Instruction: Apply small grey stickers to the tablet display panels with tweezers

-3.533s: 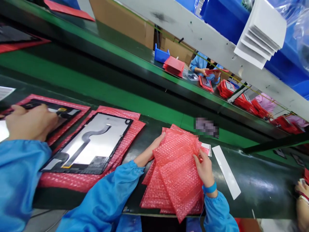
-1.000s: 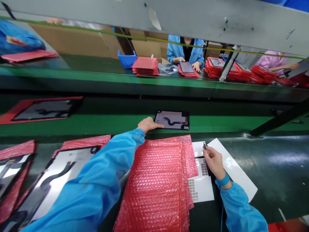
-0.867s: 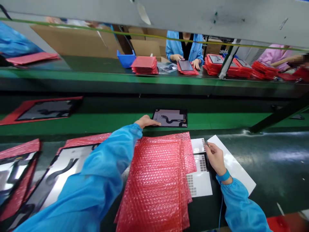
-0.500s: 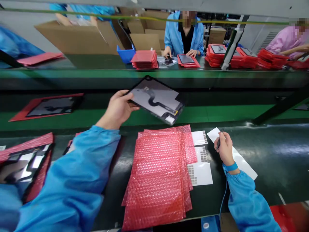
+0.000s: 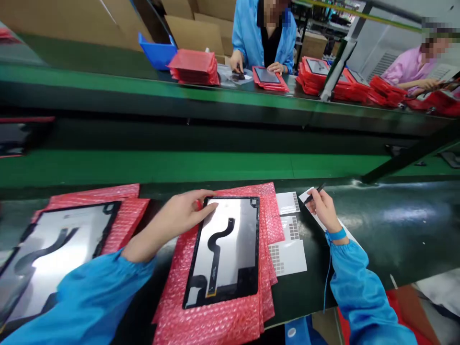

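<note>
A worker's left hand (image 5: 183, 213) meets the upper left corner of a display panel (image 5: 235, 239) lying on a pile of pink bubble-wrap bags (image 5: 212, 323) at a dark green workbench (image 5: 388, 239). The thumb rests over the corner, the forefinger at the top edge — whether they grip it, one cannot tell. The panel's pale back faces up, a dark ribbon cable (image 5: 215, 258) curving across it. The right hand (image 5: 323, 211), a blue band (image 5: 337, 235) at its wrist, has its fingers pinched on a slim black tool (image 5: 318, 191) above a white strip (image 5: 305, 195). Label sheets (image 5: 293, 258) sit beside the bags; at left, another panel (image 5: 77, 225) lies on pink wrap. Beyond — across the line — a blue-jacketed co-worker (image 5: 247, 33) handles small parts near red stacks (image 5: 196, 67).
</note>
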`<state>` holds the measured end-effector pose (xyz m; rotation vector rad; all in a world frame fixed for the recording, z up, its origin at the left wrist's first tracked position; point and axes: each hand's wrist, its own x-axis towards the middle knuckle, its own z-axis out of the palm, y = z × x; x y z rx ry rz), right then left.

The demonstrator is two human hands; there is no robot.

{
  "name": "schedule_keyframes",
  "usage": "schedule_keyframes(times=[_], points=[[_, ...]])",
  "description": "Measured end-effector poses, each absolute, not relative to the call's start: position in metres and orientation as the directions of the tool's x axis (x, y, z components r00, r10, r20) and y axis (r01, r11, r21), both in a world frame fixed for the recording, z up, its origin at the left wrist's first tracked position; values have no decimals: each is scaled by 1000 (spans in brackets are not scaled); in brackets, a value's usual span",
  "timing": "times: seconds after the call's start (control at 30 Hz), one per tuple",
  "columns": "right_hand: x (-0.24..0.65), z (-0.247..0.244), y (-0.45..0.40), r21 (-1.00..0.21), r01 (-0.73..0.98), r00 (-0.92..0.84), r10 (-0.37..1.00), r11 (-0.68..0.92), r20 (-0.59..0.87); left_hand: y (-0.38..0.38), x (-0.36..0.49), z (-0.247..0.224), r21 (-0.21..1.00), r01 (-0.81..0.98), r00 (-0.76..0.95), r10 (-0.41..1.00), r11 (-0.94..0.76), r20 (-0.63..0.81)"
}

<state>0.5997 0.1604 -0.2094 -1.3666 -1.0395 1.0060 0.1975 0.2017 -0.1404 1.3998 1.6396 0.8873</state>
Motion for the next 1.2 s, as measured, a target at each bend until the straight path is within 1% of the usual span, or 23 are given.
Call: schedule_keyframes(times=[0.03, 0.07, 0.1, 0.13, 0.17, 0.23, 0.27, 0.3, 0.37, 0.43, 0.53, 0.6, 0.67, 0.77, 0.87, 1.07, 1.2], points=[[601, -209, 166, -998, 54, 245, 969, -25, -11, 200, 200, -137, 816, 578, -20, 1000, 3, 11], [602, -209, 171, -998, 63, 235, 972, -28, -12, 196, 205, -134, 724, 674, 72, 989, -144, 131], [603, -210, 176, -997, 70, 224, 974, -31, -15, 190, 214, -130, 654, 709, 167, 964, -265, 209], [603, -212, 182, -996, 77, 215, 976, -36, -19, 183, 228, -127, 626, 695, 255, 935, -355, 247], [603, -215, 186, -996, 82, 209, 978, -42, -24, 176, 246, -126, 626, 652, 360, 901, -428, 242], [603, -221, 192, -995, 91, 212, 977, -50, -30, 165, 291, -130, 627, 562, 586, 795, -539, 158], [602, -224, 193, -994, 93, 222, 975, -51, -29, 162, 316, -135, 603, 535, 674, 729, -592, 118], [603, -226, 193, -994, 93, 236, 971, -50, -26, 161, 339, -142, 559, 528, 726, 681, -639, 93], [604, -229, 192, -995, 91, 269, 963, -45, -19, 164, 377, -159, 447, 566, 764, 644, -693, 30], [607, -228, 189, -996, 84, 295, 955, -42, -15, 170, 397, -176, 348, 613, 765, 643, -710, -37], [611, -223, 181, -996, 77, 265, 964, -43, -21, 171, 398, -194, 276, 624, 773, 629, -731, -83], [611, -220, 175, -996, 74, 221, 975, -49, -31, 168, 390, -198, 269, 599, 794, 604, -754, -73], [610, -218, 169, -995, 79, 197, 979, -65, -48, 164, 383, -201, 291, 572, 810, 583, -767, -56], [608, -217, 162, -991, 98, 195, 978, -92, -72, 161, 380, -204, 348, 561, 809, 587, -752, -36], [606, -219, 161, -989, 122, 203, 977, -87, -61, 161, 381, -204, 373, 565, 800, 599, -736, -31], [602, -219, 165, -982, 186, 176, 984, -45, -12, 164, 381, -198, 347, 573, 806, 588, -742, -73], [602, -219, 166, -974, 219, 175, 984, -54, -15, 164, 382, -199, 352, 577, 798, 601, -737, -52]])
